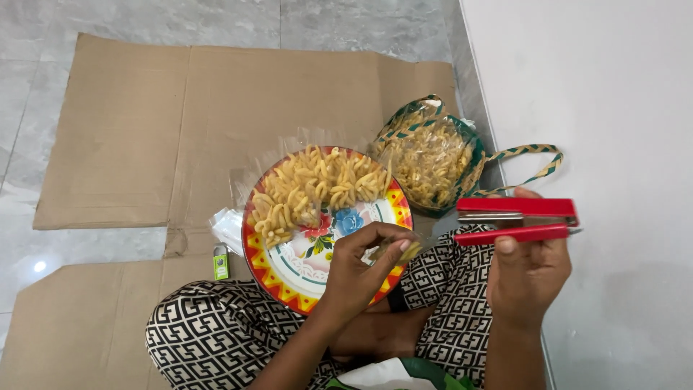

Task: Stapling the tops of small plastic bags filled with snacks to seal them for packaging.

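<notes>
- Head view: the left hand (361,263) pinches a small clear packet (404,250) of snacks by its top, over the plate's (289,271) near edge.
- The right hand (527,278) grips a red stapler (518,220), its mouth gaping at the packet's end, not yet pressed, by my reading.
- A heap of yellow snacks (317,189) lies unpacked on the plate.
- A woven bag (433,162) beside it holds filled packets, so plenty seems left.

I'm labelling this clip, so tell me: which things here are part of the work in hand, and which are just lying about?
In use:
left hand, pinching a small clear packet of snacks
right hand, holding the red stapler
flowered plate of curled snacks

Lying about:
woven-handled bag of snacks
small green lighter
flattened cardboard
</notes>
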